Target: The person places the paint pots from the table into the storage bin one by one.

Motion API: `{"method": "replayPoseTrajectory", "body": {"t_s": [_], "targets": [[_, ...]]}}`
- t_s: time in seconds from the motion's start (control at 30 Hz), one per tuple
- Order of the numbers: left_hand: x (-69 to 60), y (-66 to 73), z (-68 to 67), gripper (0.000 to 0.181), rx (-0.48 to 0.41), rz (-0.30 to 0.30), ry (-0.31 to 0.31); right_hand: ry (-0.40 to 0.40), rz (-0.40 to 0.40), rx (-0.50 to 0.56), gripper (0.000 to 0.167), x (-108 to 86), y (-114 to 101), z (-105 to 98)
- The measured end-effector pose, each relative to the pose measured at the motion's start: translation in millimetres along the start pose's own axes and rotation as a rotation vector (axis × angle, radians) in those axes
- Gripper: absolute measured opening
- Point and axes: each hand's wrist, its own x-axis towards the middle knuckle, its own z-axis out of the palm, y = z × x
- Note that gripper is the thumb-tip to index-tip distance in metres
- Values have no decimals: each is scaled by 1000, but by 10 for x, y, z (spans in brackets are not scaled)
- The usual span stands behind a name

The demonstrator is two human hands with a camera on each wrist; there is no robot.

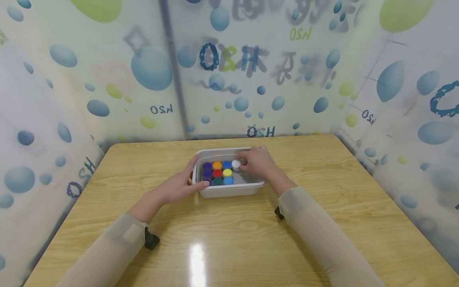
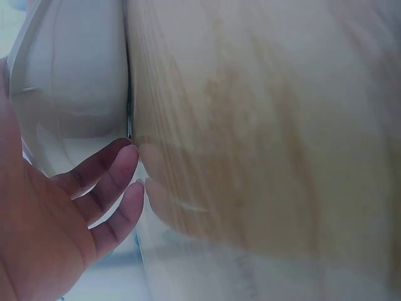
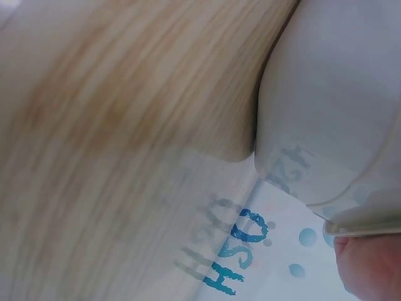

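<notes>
A white plastic tub (image 1: 229, 192) stands on the table with several small round caps in rows at its left side. My left hand (image 1: 179, 185) holds the tub's left end, its thumb over the front rim and its index finger along the left wall. In the left wrist view, the other fingers (image 2: 106, 194) of that hand lie loosely bent beside the tub's outer wall, near the tabletop. My right hand (image 1: 259, 161) reaches over the tub's right side and pinches a white round cap (image 1: 235, 164) beside the blue cap (image 1: 226, 164). The right wrist view hides its fingertips.
Purple (image 1: 207, 166), orange (image 1: 216, 165), red (image 1: 217, 173), yellow (image 1: 227, 172), dark green (image 1: 217, 181) and light blue (image 1: 228, 180) caps sit in the tub. The wooden table (image 1: 229, 239) meets a patterned wall covering (image 1: 229, 99) at the back.
</notes>
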Motion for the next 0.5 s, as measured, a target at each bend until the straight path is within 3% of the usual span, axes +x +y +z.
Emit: {"method": "replayPoseTrajectory", "body": {"t_s": [0.33,0.5], "targets": [[-3,0,9,111,-7,19,5,-4,-3,20,33,-15,-7,-35],[8,26,21,113,7,14,6,15,-14,95,34,-15,57,-11]]}}
